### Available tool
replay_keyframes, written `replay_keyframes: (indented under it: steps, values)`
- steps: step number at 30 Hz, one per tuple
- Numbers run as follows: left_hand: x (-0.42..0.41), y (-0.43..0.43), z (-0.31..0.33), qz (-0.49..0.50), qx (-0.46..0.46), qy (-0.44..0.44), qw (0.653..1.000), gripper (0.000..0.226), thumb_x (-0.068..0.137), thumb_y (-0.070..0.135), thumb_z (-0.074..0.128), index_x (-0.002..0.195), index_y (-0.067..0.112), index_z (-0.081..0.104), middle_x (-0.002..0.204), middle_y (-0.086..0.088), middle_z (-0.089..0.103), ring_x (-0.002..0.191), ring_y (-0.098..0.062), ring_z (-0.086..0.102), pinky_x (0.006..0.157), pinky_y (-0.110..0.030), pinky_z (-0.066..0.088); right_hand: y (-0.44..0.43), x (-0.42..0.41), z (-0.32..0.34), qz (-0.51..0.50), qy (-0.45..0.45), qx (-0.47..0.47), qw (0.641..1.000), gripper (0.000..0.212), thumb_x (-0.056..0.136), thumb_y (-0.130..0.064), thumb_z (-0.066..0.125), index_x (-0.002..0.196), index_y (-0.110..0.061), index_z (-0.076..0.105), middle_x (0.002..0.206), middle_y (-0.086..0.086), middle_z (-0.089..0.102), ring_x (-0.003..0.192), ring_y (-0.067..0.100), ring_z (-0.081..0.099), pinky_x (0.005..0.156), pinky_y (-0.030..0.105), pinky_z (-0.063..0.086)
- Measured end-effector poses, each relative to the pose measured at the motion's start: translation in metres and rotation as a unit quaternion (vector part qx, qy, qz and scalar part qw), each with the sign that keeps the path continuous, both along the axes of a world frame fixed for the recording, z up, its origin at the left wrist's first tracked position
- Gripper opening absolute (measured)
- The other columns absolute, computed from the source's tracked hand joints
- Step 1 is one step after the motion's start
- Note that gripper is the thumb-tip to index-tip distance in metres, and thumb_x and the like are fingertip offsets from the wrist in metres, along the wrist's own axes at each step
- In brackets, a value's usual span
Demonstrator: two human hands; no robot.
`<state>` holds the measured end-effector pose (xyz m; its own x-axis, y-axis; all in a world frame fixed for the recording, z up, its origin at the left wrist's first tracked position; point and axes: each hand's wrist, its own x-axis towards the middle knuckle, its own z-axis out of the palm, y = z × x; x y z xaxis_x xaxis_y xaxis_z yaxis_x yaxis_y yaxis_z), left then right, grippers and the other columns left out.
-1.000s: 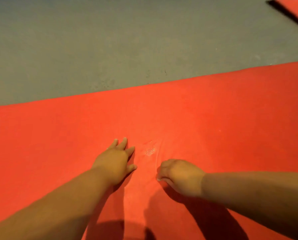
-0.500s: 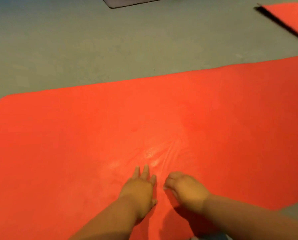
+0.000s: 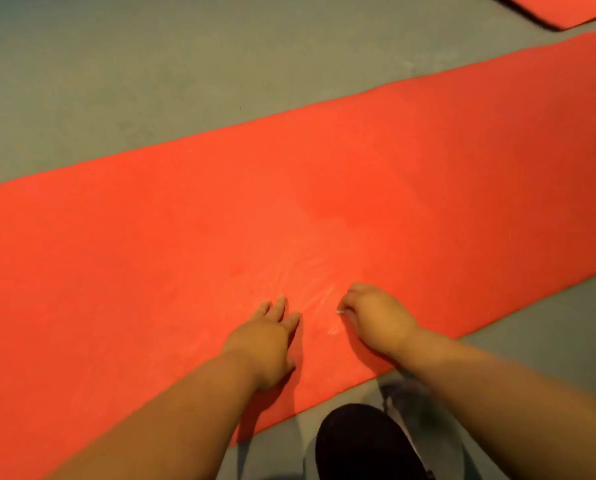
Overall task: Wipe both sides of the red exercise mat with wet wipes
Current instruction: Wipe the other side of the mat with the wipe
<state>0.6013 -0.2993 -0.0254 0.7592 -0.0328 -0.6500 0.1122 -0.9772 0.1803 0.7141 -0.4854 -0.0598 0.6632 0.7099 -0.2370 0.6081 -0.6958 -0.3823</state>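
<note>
The red exercise mat (image 3: pixel 410 174) lies flat on the grey floor and runs from the left edge to the upper right. My left hand (image 3: pixel 265 337) rests flat on it near its near edge, with its fingers straight. Just to the right, my right hand (image 3: pixel 376 317) is curled knuckles-up on the mat and grips a wet wipe (image 3: pixel 340 311). Only a thin white sliver of the wipe shows under the fingers. Pale wet streaks (image 3: pixel 320 292) shine on the mat between and beyond the two hands.
Grey floor (image 3: pixel 151 81) lies beyond the mat. A second red mat (image 3: pixel 566 8) sits at the top right corner. My dark-clothed knee (image 3: pixel 365 445) is on the floor just in front of the mat's near edge.
Both hands have drawn back toward the mat's near edge, staying side by side. The view has pulled back, so the near edge, my knee and the mat's right end now show.
</note>
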Motion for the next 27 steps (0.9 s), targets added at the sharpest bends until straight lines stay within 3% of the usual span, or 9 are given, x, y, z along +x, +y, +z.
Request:
replay_keyframes:
  steps: [3, 5, 9, 11, 13, 17, 19, 23, 27]
  values:
    - [0.011, -0.012, -0.012, 0.008, 0.003, -0.013, 1.0, 0.088, 0.09, 0.043, 0.058, 0.152, 0.033, -0.003, 0.16, -0.006, -0.015, 0.148, -0.03, -0.003, 0.119, -0.041, 0.015, -0.056, 0.047, 0.0, -0.27, -0.048, 0.0, 0.962, 0.017, 0.082, -0.004, 0.06, 0.093, -0.006, 0.072, 0.099, 0.017, 0.065, 0.095, 0.035, 0.061, 0.081, 0.034, 0.042]
    - [0.019, -0.025, -0.018, 0.025, 0.005, -0.018, 1.0, 0.086, 0.091, 0.043, 0.056, 0.15, 0.042, -0.007, 0.16, -0.002, -0.017, 0.147, -0.033, -0.007, 0.117, -0.052, 0.017, -0.065, 0.046, -0.001, -0.332, -0.046, -0.003, 0.942, 0.017, 0.082, -0.004, 0.059, 0.093, -0.007, 0.072, 0.1, 0.017, 0.066, 0.095, 0.034, 0.061, 0.08, 0.033, 0.042]
    - [0.034, -0.052, -0.022, 0.034, 0.023, 0.017, 0.999, 0.083, 0.091, 0.049, 0.053, 0.146, 0.049, -0.009, 0.156, -0.007, -0.027, 0.141, -0.047, -0.017, 0.105, -0.071, 0.018, -0.022, -0.028, -0.004, -0.121, 0.07, 0.037, 0.99, 0.023, 0.087, -0.016, 0.052, 0.101, -0.014, 0.07, 0.105, 0.008, 0.063, 0.098, 0.027, 0.06, 0.086, 0.031, 0.045]
    - [0.037, -0.052, -0.022, 0.032, 0.027, 0.028, 0.999, 0.083, 0.09, 0.05, 0.054, 0.145, 0.051, -0.009, 0.155, -0.007, -0.029, 0.141, -0.047, -0.018, 0.104, -0.072, 0.02, -0.027, -0.048, -0.006, -0.011, 0.089, 0.067, 0.994, 0.025, 0.081, -0.019, 0.05, 0.094, -0.016, 0.071, 0.093, 0.007, 0.064, 0.088, 0.027, 0.062, 0.077, 0.033, 0.052]
    - [0.036, -0.049, -0.021, 0.031, 0.024, 0.04, 0.998, 0.085, 0.091, 0.048, 0.056, 0.145, 0.053, -0.01, 0.155, -0.004, -0.029, 0.142, -0.045, -0.018, 0.105, -0.07, 0.022, -0.059, -0.027, -0.009, -0.122, 0.066, 0.101, 0.985, 0.019, 0.079, -0.015, 0.054, 0.085, -0.016, 0.072, 0.084, 0.004, 0.062, 0.079, 0.025, 0.062, 0.071, 0.027, 0.049]
    - [0.036, -0.046, -0.019, 0.026, 0.035, 0.053, 0.998, 0.084, 0.093, 0.042, 0.056, 0.145, 0.053, -0.01, 0.155, -0.002, -0.031, 0.142, -0.044, -0.02, 0.105, -0.068, 0.022, -0.125, 0.025, 0.0, -0.414, -0.01, 0.048, 0.909, 0.014, 0.083, -0.007, 0.061, 0.089, -0.011, 0.073, 0.094, 0.008, 0.064, 0.09, 0.026, 0.06, 0.073, 0.023, 0.035]
    - [0.037, -0.05, -0.021, 0.033, 0.033, 0.05, 0.998, 0.085, 0.094, 0.04, 0.056, 0.144, 0.054, -0.011, 0.155, -0.002, -0.032, 0.141, -0.044, -0.021, 0.105, -0.069, 0.021, -0.109, 0.017, 0.001, -0.368, -0.002, 0.033, 0.929, 0.015, 0.085, -0.011, 0.06, 0.093, -0.012, 0.072, 0.098, 0.007, 0.064, 0.093, 0.025, 0.06, 0.075, 0.023, 0.035]
    - [0.034, -0.047, -0.019, 0.037, 0.035, 0.041, 0.998, 0.084, 0.093, 0.042, 0.056, 0.145, 0.054, -0.009, 0.156, -0.001, -0.028, 0.143, -0.042, -0.017, 0.105, -0.067, 0.024, -0.053, -0.038, -0.002, -0.099, 0.112, 0.023, 0.989, 0.025, 0.088, -0.014, 0.052, 0.106, -0.015, 0.069, 0.109, 0.003, 0.059, 0.102, 0.021, 0.058, 0.086, 0.025, 0.042]
    - [0.031, -0.044, -0.022, 0.035, 0.036, 0.036, 0.998, 0.084, 0.092, 0.046, 0.057, 0.144, 0.055, -0.008, 0.157, 0.0, -0.025, 0.144, -0.04, -0.013, 0.107, -0.064, 0.028, -0.107, -0.015, -0.001, -0.227, 0.054, 0.045, 0.971, 0.017, 0.087, -0.011, 0.056, 0.096, -0.013, 0.071, 0.091, -0.002, 0.053, 0.088, 0.021, 0.057, 0.072, 0.023, 0.037]
